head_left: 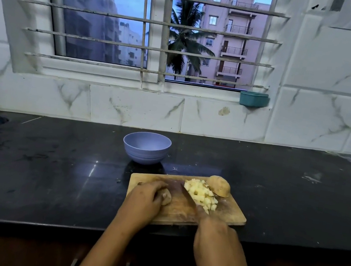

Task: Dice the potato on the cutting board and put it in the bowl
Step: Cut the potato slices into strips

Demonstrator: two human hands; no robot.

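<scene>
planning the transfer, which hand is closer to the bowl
Left. The left hand holds a potato piece on the cutting board, just short of the bowl; the right hand, gripping the knife, is farther back and right.

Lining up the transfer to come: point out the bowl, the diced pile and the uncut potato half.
bowl (144, 156), head view, front outer wall.
diced pile (200, 195), head view, middle of the heap.
potato half (219, 185), head view, rounded skin side.

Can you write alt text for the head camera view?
A person's right hand holds a knife beside a pile of diced potato on a cutting board, while the left hand grips a potato piece. An uncut potato half lies at the board's far edge; an empty lilac bowl stands behind on the black counter.
</scene>
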